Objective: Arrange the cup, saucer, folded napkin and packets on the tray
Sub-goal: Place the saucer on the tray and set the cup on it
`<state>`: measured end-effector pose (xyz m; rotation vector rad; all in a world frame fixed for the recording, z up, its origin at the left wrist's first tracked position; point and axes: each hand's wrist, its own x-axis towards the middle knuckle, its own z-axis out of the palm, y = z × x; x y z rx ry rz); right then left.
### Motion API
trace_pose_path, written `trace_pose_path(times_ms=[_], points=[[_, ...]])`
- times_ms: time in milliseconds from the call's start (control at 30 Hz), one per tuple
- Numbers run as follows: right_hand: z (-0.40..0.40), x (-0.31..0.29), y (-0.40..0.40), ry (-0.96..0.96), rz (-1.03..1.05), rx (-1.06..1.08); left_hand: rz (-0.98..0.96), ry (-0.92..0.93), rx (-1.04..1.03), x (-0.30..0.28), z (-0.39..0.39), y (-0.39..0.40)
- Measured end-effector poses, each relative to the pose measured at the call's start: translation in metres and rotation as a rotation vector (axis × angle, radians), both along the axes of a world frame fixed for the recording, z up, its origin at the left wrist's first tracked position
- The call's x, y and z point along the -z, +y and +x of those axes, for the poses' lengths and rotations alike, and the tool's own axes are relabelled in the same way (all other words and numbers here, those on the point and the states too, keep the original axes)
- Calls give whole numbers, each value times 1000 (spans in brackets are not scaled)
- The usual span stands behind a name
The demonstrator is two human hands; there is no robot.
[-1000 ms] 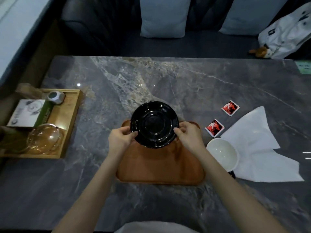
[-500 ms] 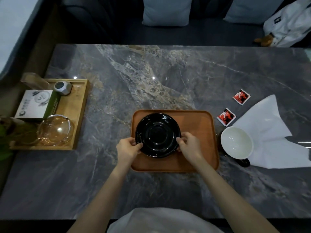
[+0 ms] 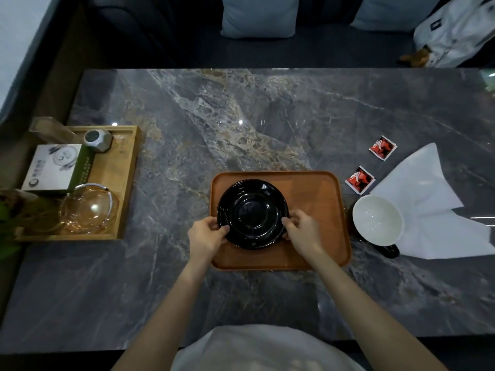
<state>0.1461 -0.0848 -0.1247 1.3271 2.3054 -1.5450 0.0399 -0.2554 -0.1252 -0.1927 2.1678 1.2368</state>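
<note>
A glossy black saucer (image 3: 252, 213) lies on the left half of the brown wooden tray (image 3: 318, 202). My left hand (image 3: 206, 236) grips its left rim and my right hand (image 3: 304, 232) grips its right rim. Just right of the tray stands a cup (image 3: 377, 219), white inside and black outside, with its handle toward me. An unfolded white napkin (image 3: 431, 207) lies to the right of the cup. Two red packets lie on the table beyond the tray's right corner, one near (image 3: 359, 180) and one farther (image 3: 383, 147).
At the table's left edge sits a lighter wooden tray (image 3: 126, 180) with a white box (image 3: 55, 167), a small grey device (image 3: 97, 140) and a glass bowl (image 3: 89, 208). A dark sofa with cushions (image 3: 258, 16) lies beyond the marble table (image 3: 267, 116).
The saucer has come down from a tilted hold above the tray to lying flat on the tray's left half. Both hands stay on its rim.
</note>
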Motion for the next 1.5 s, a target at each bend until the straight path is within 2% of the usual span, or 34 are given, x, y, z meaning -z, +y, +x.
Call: trace_pose_path(times_ms=[400, 567, 667, 767, 867, 1033, 1167, 1300, 1500], points=[[-1, 3, 1, 3, -54, 2, -87, 69, 87, -4, 1, 4], [1, -8, 13, -80, -88, -157, -420, 373, 415, -21, -2, 6], [8, -23, 25, -84, -27, -237, -551, 484, 468, -40, -3, 16], [20, -41, 40, -83, 35, -242, -452, 586, 508, -61, 3, 41], [39, -61, 54, 8, 78, -122, -294, 627, 586, -77, 20, 77], [84, -77, 84, 229, 135, 318, -132, 594, 745, -78, 57, 137], [122, -67, 103, 238, 146, 555, -38, 465, 798, -66, 94, 173], [149, -47, 111, 238, 8, 705, 5, 274, 772, -54, 119, 194], [166, -31, 116, 184, -262, 652, 138, 128, 655, -36, 130, 202]])
